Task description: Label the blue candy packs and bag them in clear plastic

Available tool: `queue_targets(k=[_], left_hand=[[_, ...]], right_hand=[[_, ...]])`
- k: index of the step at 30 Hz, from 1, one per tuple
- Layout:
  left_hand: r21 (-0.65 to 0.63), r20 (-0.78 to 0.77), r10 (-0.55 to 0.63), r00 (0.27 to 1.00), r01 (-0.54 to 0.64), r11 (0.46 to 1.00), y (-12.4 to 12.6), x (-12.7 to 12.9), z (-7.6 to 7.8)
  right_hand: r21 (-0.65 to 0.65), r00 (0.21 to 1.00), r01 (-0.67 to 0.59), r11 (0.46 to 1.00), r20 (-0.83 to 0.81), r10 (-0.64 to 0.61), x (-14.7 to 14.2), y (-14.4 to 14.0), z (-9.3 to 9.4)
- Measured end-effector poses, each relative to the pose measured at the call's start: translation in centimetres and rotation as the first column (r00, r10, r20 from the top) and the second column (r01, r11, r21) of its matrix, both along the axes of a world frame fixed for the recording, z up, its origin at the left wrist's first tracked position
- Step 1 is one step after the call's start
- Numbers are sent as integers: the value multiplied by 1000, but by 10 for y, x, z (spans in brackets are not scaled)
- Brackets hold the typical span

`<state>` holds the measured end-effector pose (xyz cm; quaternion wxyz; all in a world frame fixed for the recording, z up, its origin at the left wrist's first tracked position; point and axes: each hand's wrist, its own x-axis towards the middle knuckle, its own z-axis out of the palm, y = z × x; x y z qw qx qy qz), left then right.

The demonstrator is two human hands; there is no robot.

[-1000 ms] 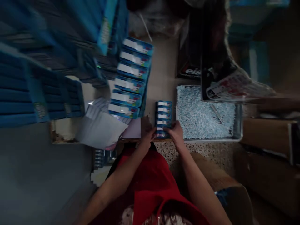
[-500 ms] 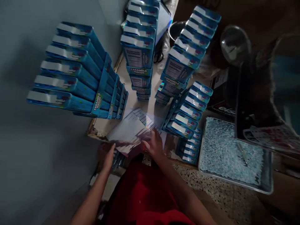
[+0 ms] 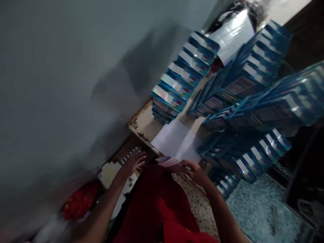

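Right hand (image 3: 194,170) pinching thin sheets (image 3: 168,161) at near edge; left hand (image 3: 133,162) spread, empty. Light, floppy, likely slippery.

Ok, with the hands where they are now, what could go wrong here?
1. The tall stacks of blue boxes lean close behind the right hand; a knock could topple them.
2. The sheets under that hand reach the table edge and might slide off.
3. The left hand reaches below the table into dim, blurred clutter, so a fumble seems likely.
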<state>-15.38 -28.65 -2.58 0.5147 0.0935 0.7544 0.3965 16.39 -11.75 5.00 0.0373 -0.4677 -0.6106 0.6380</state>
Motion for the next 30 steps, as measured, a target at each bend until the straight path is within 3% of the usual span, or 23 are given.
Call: queue_targets(k=[3,6,8,9,11,14,17,20,23,26,30], left_hand=[[51,214,46,976,-58,997,-18,18,-13],[51,57,-4,998,1,999,0,37,-26],[63,-157,-46,987,57,996,37,49,-31],[74,-234,-47,971,66,995,61,55,-32],[13,-447,-160,880,185,983,111,65,-32],[-183,-420,-276,864,217,959,165,73,-25],[-175,-278,-315,907,275,945,175,75,-9],[-59,-139,-358,923,353,934,155,85,16],[86,-68,-272,960,277,957,131,111,47],[152,-248,-267,931,310,939,122,134,74],[-33,-510,-416,753,467,884,129,142,103]], right_hand=[[-72,999,-48,996,10,49,-4,11,5],[-170,947,-321,932,-75,313,-7,29,16],[-176,910,-412,894,-116,397,-3,31,24],[-159,913,-407,900,-108,394,1,27,26],[-132,923,-384,914,-58,380,13,11,27],[-77,944,-327,942,27,330,42,-20,20],[9,968,-234,972,92,232,75,-33,7],[68,981,-172,983,106,165,98,-18,-12],[105,991,-116,988,76,109,111,6,-35],[60,982,-148,987,129,139,120,22,-56],[15,970,-178,984,173,172,129,26,-73]])
